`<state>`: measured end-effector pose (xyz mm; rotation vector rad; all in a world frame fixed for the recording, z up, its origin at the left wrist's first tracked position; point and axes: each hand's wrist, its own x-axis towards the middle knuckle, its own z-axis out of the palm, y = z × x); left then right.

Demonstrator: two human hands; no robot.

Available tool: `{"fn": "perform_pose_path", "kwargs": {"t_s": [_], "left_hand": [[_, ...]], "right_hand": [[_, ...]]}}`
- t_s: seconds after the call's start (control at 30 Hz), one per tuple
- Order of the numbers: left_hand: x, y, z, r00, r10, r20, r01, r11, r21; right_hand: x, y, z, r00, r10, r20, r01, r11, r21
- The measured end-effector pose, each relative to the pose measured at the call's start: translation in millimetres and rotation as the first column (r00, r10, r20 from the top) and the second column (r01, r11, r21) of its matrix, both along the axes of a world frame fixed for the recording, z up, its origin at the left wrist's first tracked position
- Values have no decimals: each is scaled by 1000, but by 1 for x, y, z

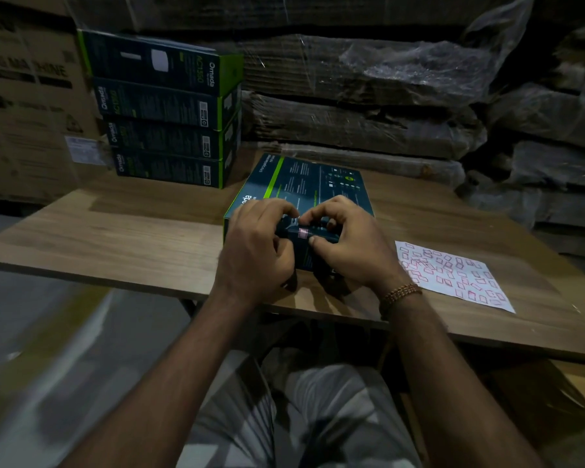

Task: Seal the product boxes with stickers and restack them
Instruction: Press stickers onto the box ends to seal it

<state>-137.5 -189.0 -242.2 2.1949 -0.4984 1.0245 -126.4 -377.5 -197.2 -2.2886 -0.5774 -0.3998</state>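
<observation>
A dark product box (304, 184) with green trim lies flat on the wooden table (115, 231) in front of me. Both hands sit at its near edge. My left hand (257, 251) grips the box's near left corner with curled fingers. My right hand (345, 244) curls over the near edge, its thumb pressing on the front face beside a small pink sticker (303, 233) that is folded over that edge. A white sticker sheet (453, 275) with several pink stickers lies to the right. A stack of several identical boxes (166, 109) stands at the back left.
Large cardboard cartons (24, 106) stand behind the table at left. Plastic-wrapped bundles of flat cardboard (368, 96) fill the back and right. The table's near edge runs just under my wrists; my lap is below it.
</observation>
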Motion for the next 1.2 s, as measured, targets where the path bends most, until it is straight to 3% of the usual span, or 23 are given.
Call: {"fn": "perform_pose_path", "kwargs": {"t_s": [0.47,0.6,0.77,1.2], "left_hand": [[0,0,0,1000,-17,-14,17,1000,-19],[0,0,0,998,60,-32,-61,998,-29],[4,-3,1,991,97,-97,-107,989,-103],[9,-3,2,978,176,-111,-188,976,-108]], "right_hand": [[1,-3,-2,999,9,34,-8,1000,-12],[2,-4,-2,999,-10,49,10,1000,-14],[5,-1,2,998,-23,-59,32,986,166],[11,9,9,982,-157,-107,172,975,142]]}}
